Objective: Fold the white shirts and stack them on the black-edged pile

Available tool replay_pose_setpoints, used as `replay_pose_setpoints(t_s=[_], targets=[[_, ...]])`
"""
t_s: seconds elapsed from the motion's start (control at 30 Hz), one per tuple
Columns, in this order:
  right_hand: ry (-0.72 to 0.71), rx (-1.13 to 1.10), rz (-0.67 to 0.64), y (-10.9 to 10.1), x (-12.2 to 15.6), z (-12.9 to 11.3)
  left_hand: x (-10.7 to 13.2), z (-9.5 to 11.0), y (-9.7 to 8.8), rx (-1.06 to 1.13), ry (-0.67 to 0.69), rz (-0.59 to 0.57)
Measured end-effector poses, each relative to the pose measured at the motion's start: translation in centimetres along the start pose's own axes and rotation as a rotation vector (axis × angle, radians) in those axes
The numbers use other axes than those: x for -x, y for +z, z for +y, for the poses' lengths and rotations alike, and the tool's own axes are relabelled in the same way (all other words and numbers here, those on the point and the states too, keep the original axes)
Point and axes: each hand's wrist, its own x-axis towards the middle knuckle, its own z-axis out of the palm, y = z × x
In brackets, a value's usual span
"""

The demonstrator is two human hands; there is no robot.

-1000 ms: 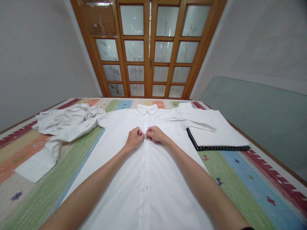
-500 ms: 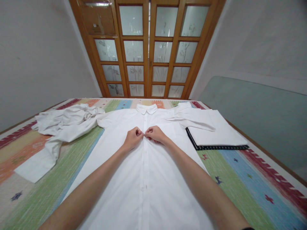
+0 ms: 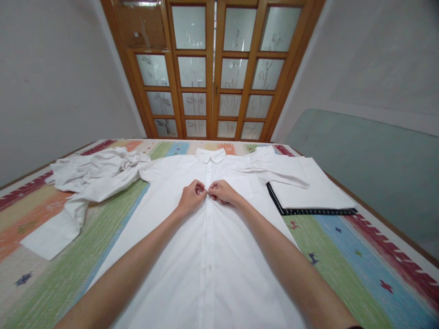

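Note:
A white button-up shirt [image 3: 174, 269] lies spread front side up, its collar [image 3: 210, 156] at the far end and its hem toward me. On the button placket at chest height, my left hand [image 3: 193, 195] pinches the fabric with thumb and index finger. My right hand [image 3: 222, 191] pinches the same strip from the other side, fingertips almost touching the left ones. The button there is hidden by my fingers. Lower down the placket a small button [image 3: 203, 270] shows. One sleeve [image 3: 281, 176] reaches right; the other side's sleeve runs left toward crumpled cloth.
Crumpled white cloth [image 3: 99, 171] lies at the left. To the right, a folded white cloth [image 3: 315, 192] rests on a black patterned item [image 3: 308, 211], partly under the sleeve. A striped, colourful tablecloth [image 3: 346, 256] covers the table. Behind stand wooden glazed doors [image 3: 213, 68]; a glass panel [image 3: 370, 160] is at right.
Both hands stay pinched at the same spot on the placket, with only slight finger movement. The view has shifted very slightly.

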Motion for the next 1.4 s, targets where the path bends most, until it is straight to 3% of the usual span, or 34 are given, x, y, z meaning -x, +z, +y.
replay_pose_setpoints(t_s=[0.23,0.6,0.83,1.17,1.4], targets=[[-0.032,-0.04,-0.019,-0.02,-0.12,0.4,-0.25,0.08,0.21,-0.202,0.058,0.013],[-0.144,0.12,0.063,0.27,0.14,0.64,-0.39,0.27,0.61,-0.234,-0.006,0.008],[-0.138,0.107,0.049,0.13,0.21,0.49,-0.46,0.08,0.19,-0.217,-0.039,-0.009],[-0.123,0.049,0.068,0.05,0.39,0.4,-0.36,-0.24,-0.18,-0.263,0.11,-0.01],[-0.077,0.133,0.062,-0.15,0.61,0.0,-0.25,-0.28,-0.3,-0.294,0.092,-0.064]])
